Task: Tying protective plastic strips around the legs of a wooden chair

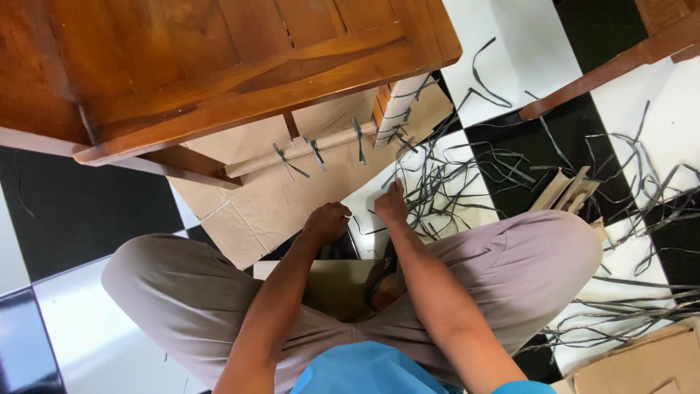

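I sit on the floor with my knees spread, looking down. My left hand (327,221) is curled into a loose fist just above the edge of a brown cardboard sheet (273,201); I cannot see anything in it. My right hand (391,202) reaches forward with fingers bent, its fingertips touching a thin dark strap (430,191) from the tangle on the white tile. A cardboard-wrapped chair rail (321,148) bound with several dark straps lies just beyond both hands.
A brown wooden chair seat (219,58) overhangs the top left. Loose dark straps (642,182) litter the black-and-white tiled floor on the right. Another chair leg (590,80) crosses the top right. Cardboard scraps (642,361) lie at the bottom right.
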